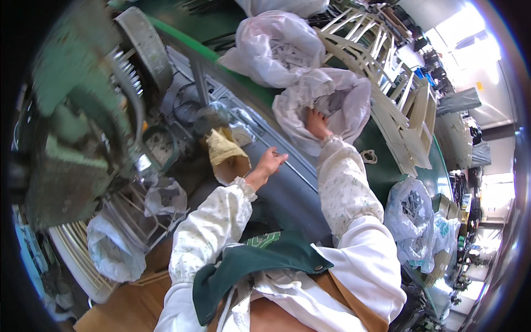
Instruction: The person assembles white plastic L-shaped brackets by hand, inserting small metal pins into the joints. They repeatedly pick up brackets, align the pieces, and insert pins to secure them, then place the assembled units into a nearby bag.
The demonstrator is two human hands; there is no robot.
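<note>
The right hand (316, 123) was observed reaching into the open mouth of a crumpled white plastic bag (332, 105) that lay on the green work surface (387, 166). The fingers were sunk among small grey parts (333, 101) inside the bag; whether they were closed on any part could not be told, as the fingertips were hidden by the bag's folds.

The left hand (269, 163) was seen held above the dark grey sloped metal panel (287, 193), fingers loosely extended, holding nothing. A folded yellow cloth (223, 146) was noted just beside it, to the left.

A second, fuller white plastic bag (274, 47) was recorded beyond the first, touching it. Stacks of cream-coloured plastic lattice frames (387, 72) were noted to the right of both bags. A green machine with a toothed metal part (77, 110) stood at the left, partly blurred.

Judgement: the step in hand appeared to be the picking of parts from the nearer bag. The next move was judged to call for a firm closing of the right fingers on the parts and a clean withdrawal past the slack bag rim, with the free left hand available to receive them.
</note>
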